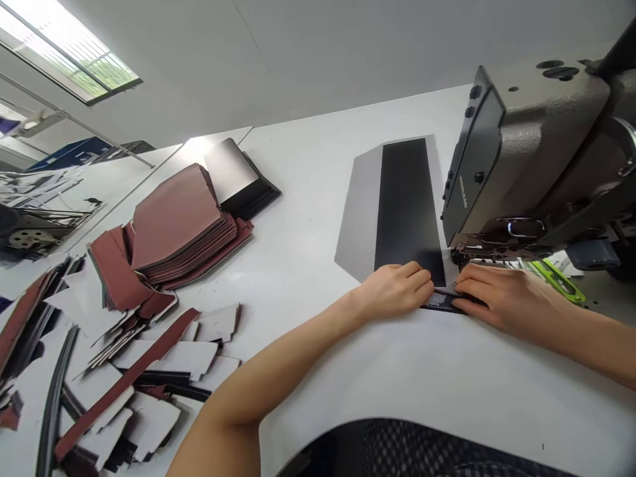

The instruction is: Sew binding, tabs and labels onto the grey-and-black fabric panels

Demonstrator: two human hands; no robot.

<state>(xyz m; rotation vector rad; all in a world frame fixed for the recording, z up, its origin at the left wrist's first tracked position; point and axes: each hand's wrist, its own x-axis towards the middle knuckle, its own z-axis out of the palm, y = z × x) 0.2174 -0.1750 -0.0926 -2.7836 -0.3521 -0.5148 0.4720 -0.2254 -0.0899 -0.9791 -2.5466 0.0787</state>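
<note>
A flat grey mesh panel (356,218) with a wide black strip (406,199) down its middle lies on the white table, its near end under the head of a grey sewing machine (527,146). My left hand (397,289) rests on the near end of the panel, fingers curled and pressed down on its edge. My right hand (501,298) lies opposite it, just in front of the presser foot (460,255), fingers pinching a narrow black strip (442,301) at the panel's near edge.
A stack of dark red cut pieces (183,225) and a black stack (243,179) sit at the left middle of the white table (308,252). Loose red, white and black pieces (129,371) litter the near left. A green tool (559,279) lies beside the machine.
</note>
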